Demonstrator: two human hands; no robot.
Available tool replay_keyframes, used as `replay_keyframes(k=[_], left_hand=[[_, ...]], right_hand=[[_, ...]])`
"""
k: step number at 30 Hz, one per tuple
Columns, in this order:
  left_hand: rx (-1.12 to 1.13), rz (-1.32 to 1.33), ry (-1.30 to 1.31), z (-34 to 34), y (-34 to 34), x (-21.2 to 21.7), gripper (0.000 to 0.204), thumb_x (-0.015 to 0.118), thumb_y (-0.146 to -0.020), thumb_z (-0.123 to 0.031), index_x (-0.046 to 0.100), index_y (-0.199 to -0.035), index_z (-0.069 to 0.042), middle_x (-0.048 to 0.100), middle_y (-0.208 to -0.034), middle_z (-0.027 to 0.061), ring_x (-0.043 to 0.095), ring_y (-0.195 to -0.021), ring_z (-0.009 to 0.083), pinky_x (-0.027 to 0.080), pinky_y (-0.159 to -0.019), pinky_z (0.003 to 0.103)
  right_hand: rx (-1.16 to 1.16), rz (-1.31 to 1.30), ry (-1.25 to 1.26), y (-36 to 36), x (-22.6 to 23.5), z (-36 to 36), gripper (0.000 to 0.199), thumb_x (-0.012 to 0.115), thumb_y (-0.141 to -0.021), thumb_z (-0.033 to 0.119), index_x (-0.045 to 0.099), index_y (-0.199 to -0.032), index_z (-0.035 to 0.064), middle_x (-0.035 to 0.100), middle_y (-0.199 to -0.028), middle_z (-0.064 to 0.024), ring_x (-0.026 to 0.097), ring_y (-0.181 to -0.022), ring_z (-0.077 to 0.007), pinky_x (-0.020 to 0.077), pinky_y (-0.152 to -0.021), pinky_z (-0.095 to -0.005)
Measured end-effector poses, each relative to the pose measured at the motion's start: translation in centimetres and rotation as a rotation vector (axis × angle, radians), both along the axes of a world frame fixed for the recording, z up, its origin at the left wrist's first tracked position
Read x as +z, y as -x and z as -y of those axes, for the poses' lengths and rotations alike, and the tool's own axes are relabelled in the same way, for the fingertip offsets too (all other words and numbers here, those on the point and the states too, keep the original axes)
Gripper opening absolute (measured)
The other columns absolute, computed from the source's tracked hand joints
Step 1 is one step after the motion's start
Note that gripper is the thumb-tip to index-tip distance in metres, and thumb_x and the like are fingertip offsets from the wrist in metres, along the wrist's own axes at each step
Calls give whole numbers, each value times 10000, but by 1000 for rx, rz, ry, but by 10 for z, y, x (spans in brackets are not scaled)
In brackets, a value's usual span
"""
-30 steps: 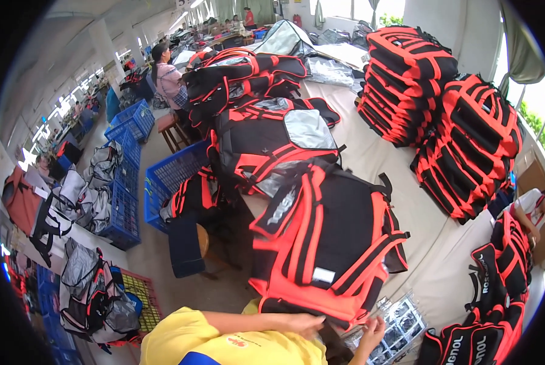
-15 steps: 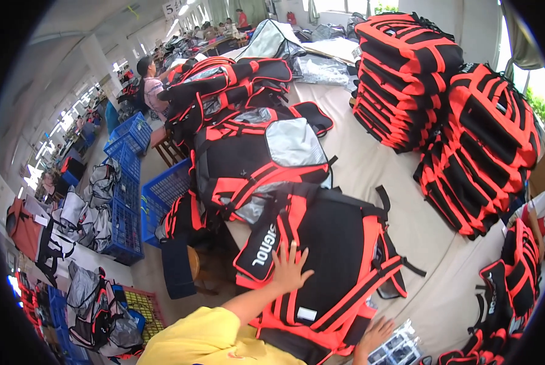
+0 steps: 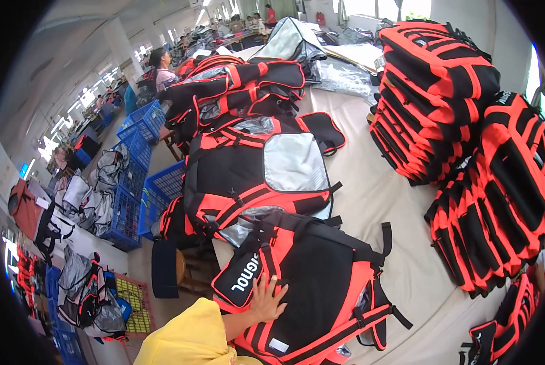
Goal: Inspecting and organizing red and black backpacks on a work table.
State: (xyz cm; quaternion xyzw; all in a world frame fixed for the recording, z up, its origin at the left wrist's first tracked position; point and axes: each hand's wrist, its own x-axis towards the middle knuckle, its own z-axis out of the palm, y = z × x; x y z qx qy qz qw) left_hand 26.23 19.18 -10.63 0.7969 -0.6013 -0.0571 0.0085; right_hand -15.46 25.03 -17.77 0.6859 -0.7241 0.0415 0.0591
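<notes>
Apparently palm-down, the left hand (image 3: 265, 303) spreads on the backpack (image 3: 321, 274).

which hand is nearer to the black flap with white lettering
The left hand: it rests with fingers spread on the backpack, beside the flap's right edge. The right hand is out of view, so its exact place cannot be told.

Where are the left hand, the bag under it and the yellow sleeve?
Left hand (image 3: 267, 303): head view, back of the hand.
Bag (image 3: 321, 267): head view, black panel.
Yellow sleeve (image 3: 190, 328): head view, middle of the cloth.
</notes>
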Motion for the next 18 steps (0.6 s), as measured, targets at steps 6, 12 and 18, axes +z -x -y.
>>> replay_keyframes(k=[6,12,18], left_hand=[[-6,-11,45,0,-1,-3,722,594,-989,-562,444,-1631,-267,122,-1739,268,2,-1581,602,20,-1212,784],[-7,6,56,-1,0,-5,718,599,-987,-549,441,-1630,-271,123,-1738,266,13,-1581,600,30,-1215,781],[-7,13,65,-1,0,-5,729,609,-977,-536,438,-1631,-263,138,-1733,271,24,-1579,604,37,-1214,781]], right_hand=[[14,6,-5,4,-7,14,529,471,-1102,395,488,-1590,192,481,-1635,-160,404,-1549,-376,286,-1292,-560],[-4,6,-12,5,-8,7,540,447,-1108,411,470,-1605,204,460,-1654,-147,389,-1560,-368,273,-1298,-556],[-42,4,-17,4,-10,-5,550,424,-1113,428,452,-1620,216,439,-1674,-133,375,-1571,-359,259,-1304,-553]])
